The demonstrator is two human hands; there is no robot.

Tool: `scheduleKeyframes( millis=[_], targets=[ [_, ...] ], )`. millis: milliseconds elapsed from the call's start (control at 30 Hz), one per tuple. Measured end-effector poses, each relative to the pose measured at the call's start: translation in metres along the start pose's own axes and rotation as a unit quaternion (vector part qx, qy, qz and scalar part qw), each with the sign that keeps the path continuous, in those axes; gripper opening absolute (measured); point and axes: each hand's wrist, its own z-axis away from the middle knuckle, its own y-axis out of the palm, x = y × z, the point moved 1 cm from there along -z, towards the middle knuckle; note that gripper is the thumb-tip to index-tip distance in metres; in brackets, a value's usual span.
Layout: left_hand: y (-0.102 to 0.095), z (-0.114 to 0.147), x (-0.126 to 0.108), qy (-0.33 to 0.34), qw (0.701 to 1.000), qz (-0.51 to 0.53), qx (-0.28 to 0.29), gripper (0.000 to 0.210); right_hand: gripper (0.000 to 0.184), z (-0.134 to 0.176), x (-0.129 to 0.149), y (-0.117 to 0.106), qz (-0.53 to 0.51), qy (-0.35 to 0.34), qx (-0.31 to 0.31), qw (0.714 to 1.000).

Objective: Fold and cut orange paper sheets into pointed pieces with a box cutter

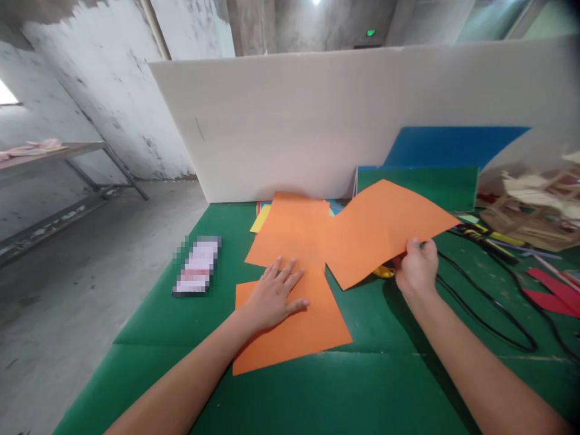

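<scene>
A large piece of orange paper (294,226) lies on the green table, with notched edges between its broad flaps. My left hand (274,295) rests flat on the paper's near part, fingers spread. In my right hand (417,266) is the edge of the right flap (385,226), pinched between thumb and fingers. That flap is raised off the table and curves upward. Whether the orange parts are one sheet or overlapping pieces, I cannot tell. Yellow paper (260,220) peeks out from under the far left edge. A small yellow object (384,272) is partly hidden beneath the raised flap.
A phone (198,266) lies on the green table (149,320) at left. A white board (281,127) stands along the back, with green (421,184) and blue (457,145) panels against it. To the right are a black cable (493,305), tools, red pieces (555,293) and a wooden model (539,208).
</scene>
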Motion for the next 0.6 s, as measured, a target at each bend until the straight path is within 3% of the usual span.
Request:
scheduleKeyframes(
  millis=[133,300,500,600],
  targets=[
    [-0.004,0.000,0.001,0.043,0.999,0.014,-0.012,0.072,0.022,-0.003,0.001,-0.001,-0.093,0.043,-0.031,0.994],
    [-0.020,0.008,-0.001,0.087,0.995,0.057,-0.006,0.068,0.017,-0.003,-0.001,-0.002,-0.089,0.091,-0.034,0.991],
    [-0.019,0.007,0.007,0.104,0.990,0.084,0.035,0.104,0.019,0.003,0.001,0.001,-0.091,0.094,-0.010,0.991],
    [-0.013,0.003,0.010,0.088,0.992,0.088,0.028,0.119,0.020,0.004,0.001,0.004,-0.087,0.102,0.029,0.991]
  ],
)
